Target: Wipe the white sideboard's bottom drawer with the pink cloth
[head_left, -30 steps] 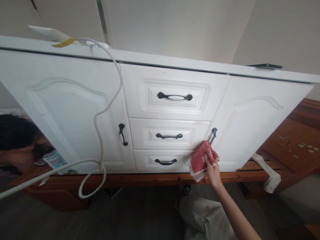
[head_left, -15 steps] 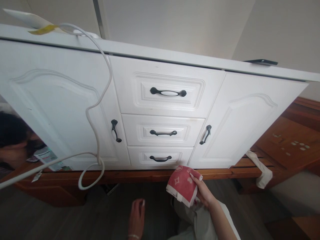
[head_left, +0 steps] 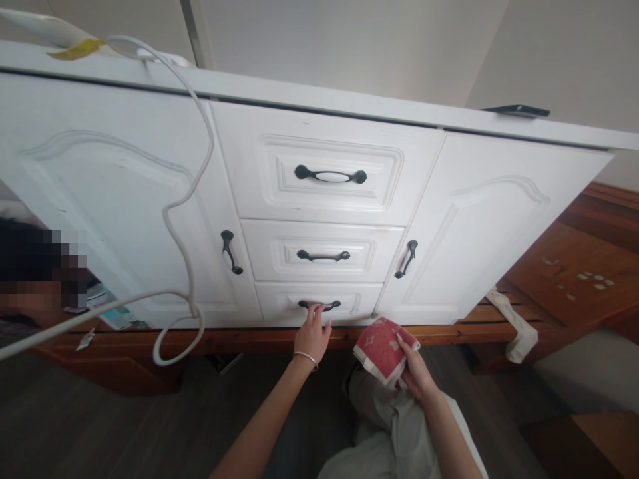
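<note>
At the bottom drawer of a white cabinet, my left hand, with a bracelet on the wrist, has its fingertips hooked at the dark drawer handle. That drawer is closed, as are the two drawers above it. A folded red towel with pale patterns and a light border is held in my right hand, thumb on top. It hangs over my right leg, just in front of the cabinet's lower edge.
A white cable hangs looped across the left door. A person is at the far left. On the cabinet top lies a dark flat object. A pale cloth drapes off the wooden bench under the cabinet.
My left hand has moved up and right from below the bench to the bottom drawer handle. My right hand, still holding the towel, has shifted slightly right.
</note>
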